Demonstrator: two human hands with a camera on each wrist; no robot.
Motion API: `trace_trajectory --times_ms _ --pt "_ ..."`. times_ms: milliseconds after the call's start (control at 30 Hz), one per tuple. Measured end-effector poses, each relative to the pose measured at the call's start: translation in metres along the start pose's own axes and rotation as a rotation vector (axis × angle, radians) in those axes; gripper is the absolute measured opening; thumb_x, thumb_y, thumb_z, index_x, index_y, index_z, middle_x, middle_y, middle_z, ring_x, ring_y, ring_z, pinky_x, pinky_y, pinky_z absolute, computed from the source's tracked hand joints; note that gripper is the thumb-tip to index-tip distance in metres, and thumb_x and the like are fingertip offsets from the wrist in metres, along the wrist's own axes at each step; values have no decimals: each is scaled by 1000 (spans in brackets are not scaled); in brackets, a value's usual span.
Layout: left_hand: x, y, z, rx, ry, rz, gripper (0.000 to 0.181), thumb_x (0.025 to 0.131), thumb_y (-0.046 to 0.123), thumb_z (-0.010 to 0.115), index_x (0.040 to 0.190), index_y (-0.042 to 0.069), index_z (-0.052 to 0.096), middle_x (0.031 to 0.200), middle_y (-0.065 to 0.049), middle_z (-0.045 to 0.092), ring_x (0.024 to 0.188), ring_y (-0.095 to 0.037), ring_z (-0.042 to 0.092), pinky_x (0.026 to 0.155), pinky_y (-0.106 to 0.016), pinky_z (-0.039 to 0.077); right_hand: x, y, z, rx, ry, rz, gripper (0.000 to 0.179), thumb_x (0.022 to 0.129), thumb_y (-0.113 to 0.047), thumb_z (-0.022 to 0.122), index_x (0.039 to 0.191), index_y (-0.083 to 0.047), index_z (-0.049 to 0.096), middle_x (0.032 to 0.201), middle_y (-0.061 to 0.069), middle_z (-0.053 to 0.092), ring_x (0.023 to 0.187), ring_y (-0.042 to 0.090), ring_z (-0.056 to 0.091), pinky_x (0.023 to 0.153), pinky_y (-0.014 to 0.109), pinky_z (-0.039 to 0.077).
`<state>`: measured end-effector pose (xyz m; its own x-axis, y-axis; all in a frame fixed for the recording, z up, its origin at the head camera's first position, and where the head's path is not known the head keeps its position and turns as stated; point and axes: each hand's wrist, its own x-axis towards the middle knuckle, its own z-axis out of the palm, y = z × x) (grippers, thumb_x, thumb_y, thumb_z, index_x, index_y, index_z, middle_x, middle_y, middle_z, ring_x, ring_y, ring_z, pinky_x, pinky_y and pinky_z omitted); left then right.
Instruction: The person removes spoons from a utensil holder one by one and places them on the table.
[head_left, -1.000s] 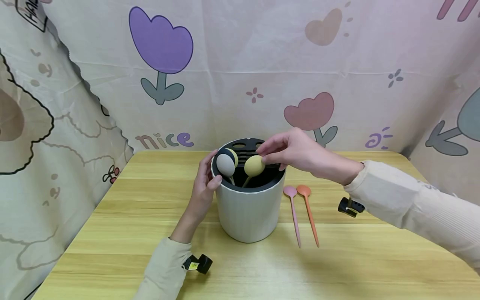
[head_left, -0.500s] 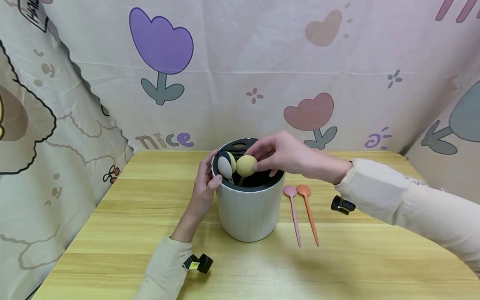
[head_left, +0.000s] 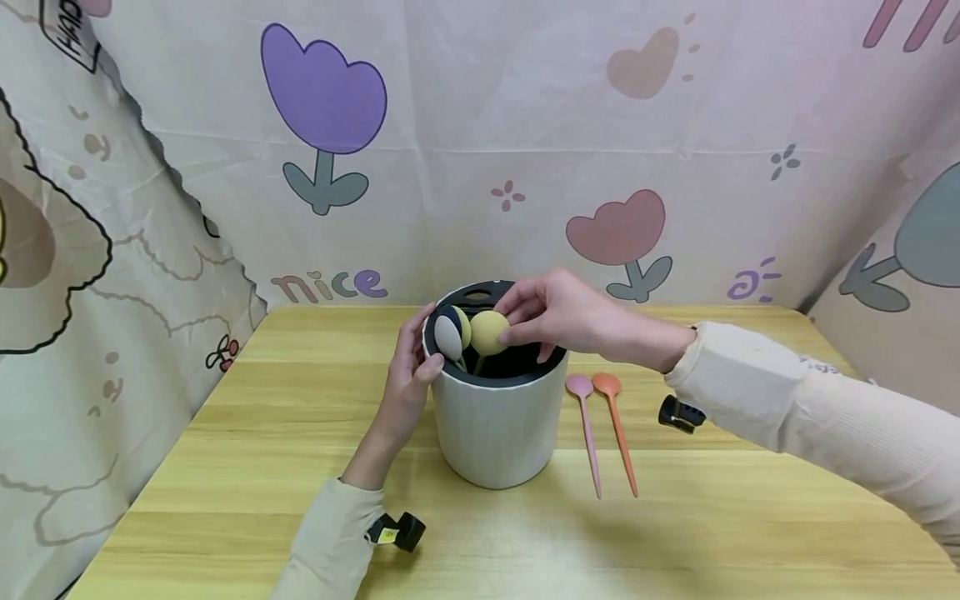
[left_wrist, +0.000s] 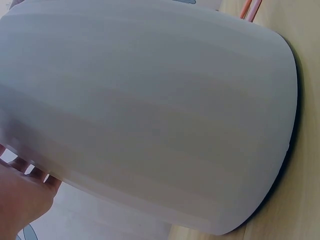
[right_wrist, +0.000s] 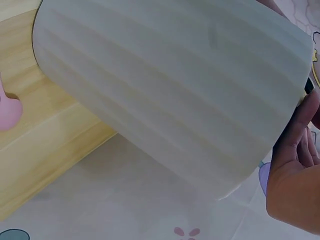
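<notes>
A white ribbed utensil holder [head_left: 497, 433] with a dark rim and slotted insert stands upright on the table. My left hand [head_left: 408, 367] holds its left side near the rim, thumb toward the front. My right hand [head_left: 566, 321] pinches the round head of a yellow spoon [head_left: 489, 333], whose handle goes down into the holder's open front part. Left of it, several spoon heads lean together: a grey one [head_left: 448, 337], a dark one and another yellow one, partly overlapped. The left wrist and right wrist views are mostly filled by the holder's wall; the held spoon is largely hidden there.
On the wooden table [head_left: 247, 467], right of the holder, lie a pink spoon [head_left: 587, 429] and an orange spoon [head_left: 617, 429], side by side with heads away from me. A patterned cloth [head_left: 465, 100] hangs behind the table and along the sides.
My right hand has moved left with the yellow spoon, bringing its head up near the other spoon heads. The grey head has turned slightly. My left hand stays at the holder.
</notes>
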<state>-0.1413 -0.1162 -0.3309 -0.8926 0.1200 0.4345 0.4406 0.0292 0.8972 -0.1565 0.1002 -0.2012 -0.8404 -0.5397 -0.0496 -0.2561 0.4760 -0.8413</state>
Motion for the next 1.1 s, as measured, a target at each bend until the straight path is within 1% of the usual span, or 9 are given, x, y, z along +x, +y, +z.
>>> trace_trajectory --times_ms 100,200,300,467,700,833,967,1033,1100 --pt "0 0 0 2 -4 -2 67 85 24 43 149 8 29 147 -18 36 125 -33 41 101 -40 36 1 2 1 6 11 -10 25 84 -6 71 107 2 66 94 8 72 81 18 66 61 34 55" --pt "-1 0 0 2 -5 -4 67 85 24 42 149 8 29 147 -18 36 125 -33 41 101 -42 35 1 3 3 20 26 -21 25 85 -6 70 109 2 66 93 8 71 79 19 65 63 34 55" --pt "-1 0 0 2 -8 -1 67 85 24 43 149 8 29 146 -18 37 124 -33 42 101 -41 35 1 5 3 35 50 -36 25 87 -7 68 110 2 67 93 8 71 77 21 64 64 33 55" --pt "0 -1 0 0 -7 6 67 85 24 42 149 7 29 146 -18 37 122 -32 42 99 -36 37 1 7 2 46 82 -67 25 88 -8 67 110 3 67 94 10 71 80 25 64 64 32 54" --pt "-1 -2 -1 4 -1 8 68 85 25 43 148 6 29 146 -18 36 124 -33 42 100 -35 36 -1 6 1 50 135 -86 24 88 -8 67 110 2 68 95 10 71 83 21 63 62 31 53" --pt "0 -3 -1 4 5 13 68 84 25 44 148 5 29 147 -18 35 124 -32 41 100 -34 35 -1 6 -1 67 157 -92 25 87 -8 68 110 3 68 93 9 72 81 21 63 60 29 52" --pt "0 -4 -1 1 3 16 68 84 25 44 148 4 29 147 -18 34 126 -32 40 101 -36 34 -3 3 -4 71 184 -89 25 87 -10 69 110 0 70 91 7 72 77 24 62 60 29 51" --pt "0 -4 -1 1 0 17 69 84 25 43 148 4 29 148 -18 33 126 -32 39 102 -40 33 -5 1 -7 77 196 -90 25 87 -10 69 111 -1 70 91 6 72 78 26 62 60 28 51" --pt "0 -5 -1 1 -3 16 69 84 25 43 148 5 29 148 -17 33 127 -32 39 102 -41 33 -6 -1 -9 89 204 -100 26 87 -9 69 111 0 70 91 6 72 78 25 62 60 28 51"
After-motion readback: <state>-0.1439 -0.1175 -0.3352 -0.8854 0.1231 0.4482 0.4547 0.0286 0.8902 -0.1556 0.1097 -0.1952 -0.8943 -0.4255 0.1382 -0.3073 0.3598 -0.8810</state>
